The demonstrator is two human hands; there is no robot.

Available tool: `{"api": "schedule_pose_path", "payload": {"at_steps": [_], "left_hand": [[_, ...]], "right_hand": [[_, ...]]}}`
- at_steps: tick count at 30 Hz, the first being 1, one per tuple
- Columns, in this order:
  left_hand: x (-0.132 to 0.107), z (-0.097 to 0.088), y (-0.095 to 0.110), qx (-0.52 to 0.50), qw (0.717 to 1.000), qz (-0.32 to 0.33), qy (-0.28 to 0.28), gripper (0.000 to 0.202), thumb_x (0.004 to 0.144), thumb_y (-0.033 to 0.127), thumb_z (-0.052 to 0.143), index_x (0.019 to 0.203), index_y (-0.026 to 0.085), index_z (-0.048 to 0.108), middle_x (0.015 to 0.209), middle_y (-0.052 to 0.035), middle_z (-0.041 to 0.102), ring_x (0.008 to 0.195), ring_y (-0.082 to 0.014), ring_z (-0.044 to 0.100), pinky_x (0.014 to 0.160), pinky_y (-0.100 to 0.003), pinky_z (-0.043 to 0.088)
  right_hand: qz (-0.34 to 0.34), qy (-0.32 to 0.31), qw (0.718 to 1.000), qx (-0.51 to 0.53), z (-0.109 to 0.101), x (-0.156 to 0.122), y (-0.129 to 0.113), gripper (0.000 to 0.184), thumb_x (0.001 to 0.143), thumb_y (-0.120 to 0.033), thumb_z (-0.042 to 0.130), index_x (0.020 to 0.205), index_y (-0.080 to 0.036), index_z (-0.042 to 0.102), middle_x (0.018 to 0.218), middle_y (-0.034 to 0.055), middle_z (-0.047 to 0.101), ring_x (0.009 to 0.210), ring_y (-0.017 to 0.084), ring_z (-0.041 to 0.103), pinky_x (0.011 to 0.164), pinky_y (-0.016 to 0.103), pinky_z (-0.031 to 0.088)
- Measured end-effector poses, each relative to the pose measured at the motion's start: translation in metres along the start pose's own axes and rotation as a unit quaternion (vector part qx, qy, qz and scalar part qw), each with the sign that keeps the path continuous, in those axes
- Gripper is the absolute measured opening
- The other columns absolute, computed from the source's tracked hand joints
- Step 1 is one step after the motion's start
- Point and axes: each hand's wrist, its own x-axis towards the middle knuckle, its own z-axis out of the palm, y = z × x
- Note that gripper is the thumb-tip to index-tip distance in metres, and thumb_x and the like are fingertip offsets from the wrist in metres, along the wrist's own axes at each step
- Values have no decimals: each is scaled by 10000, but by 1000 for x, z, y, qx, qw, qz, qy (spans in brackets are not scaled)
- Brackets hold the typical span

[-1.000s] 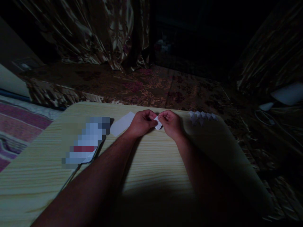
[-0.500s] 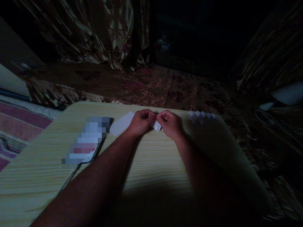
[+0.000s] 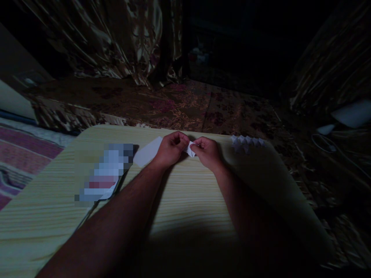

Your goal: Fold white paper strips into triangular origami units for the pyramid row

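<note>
I count two hands on one piece of work. The left hand and the right hand are curled, fingertips pressed together on a single small folded paper, which they pinch from either side just above the table, near its far edge.

On the table I make out one flat white sheet just left of the left hand, partly under it. There is one pixelated object farther left and one row of folded paper points to the right, by the far right corner. They are too dim and small to count one by one.

The far edge runs just beyond the knuckles, so there is little room forward. The near half of the tabletop lies bare under and between the forearms, though in shadow. Off the right edge one thin cable loops on the patterned cloth, well apart from the hands.
</note>
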Motion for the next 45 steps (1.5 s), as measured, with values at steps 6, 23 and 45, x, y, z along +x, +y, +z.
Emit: {"api": "schedule_pose_path", "payload": {"at_steps": [6, 23, 45], "left_hand": [[-1, 1, 1, 3, 1000, -3, 1, 230, 743, 358, 663, 789, 142, 602, 667, -3, 569, 559, -87, 467, 529, -211, 366], [-2, 2, 2, 40, 999, -2, 12, 244, 748, 377, 655, 781, 140, 610, 676, -10, 593, 569, -92, 490, 543, -212, 391], [-1, 1, 0, 52, 998, -4, 25, 226, 750, 365, 639, 756, 142, 602, 630, 3, 566, 532, -84, 465, 499, -207, 364]], "right_hand": [[-6, 3, 1000, 4, -1, -1, 1, 126, 698, -278, 617, 732, -159, 589, 621, -6, 603, 540, 108, 536, 491, 218, 398], [-23, 11, 1000, 7, 0, -1, 1, 101, 692, -265, 604, 684, -167, 581, 604, -15, 584, 542, 108, 526, 510, 221, 403], [5, -4, 999, -42, -3, 1, -3, 121, 687, -284, 581, 667, -165, 580, 578, -24, 563, 538, 104, 496, 495, 213, 366]]}}
